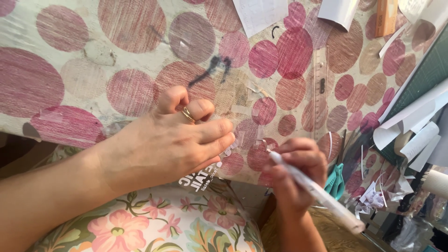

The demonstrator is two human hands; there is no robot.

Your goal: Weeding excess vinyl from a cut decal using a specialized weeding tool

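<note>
Pink and maroon circles cover the tablecloth [93, 70], the largest surface in view; its weave is worn and marked with dark scribbles near the middle. Below it, at the near edge, floral fabric [154, 224] with peach blossoms and green leaves lies across your lap.

Your left hand [172, 144] rests flat near the table's front edge, fingers extended and pressing down on a clear printed sheet [205, 175] whose white lettering shows just under the palm. A gold ring [187, 114] sits on one bent finger. The hand is not clenched; it pins the sheet rather than grasping it.

Your right hand [296, 172] is closed around a white pen-shaped tool [317, 193], held like a pencil, its tip down just beside the left fingertips at the table's edge. Whether the tip touches the sheet cannot be told.

A transparent ruler [320, 88] lies upright in the picture, beyond the right hand. Curled white paper strips [415, 135] pile at the right. Teal scissor handles [336, 179] show just behind the right hand.
</note>
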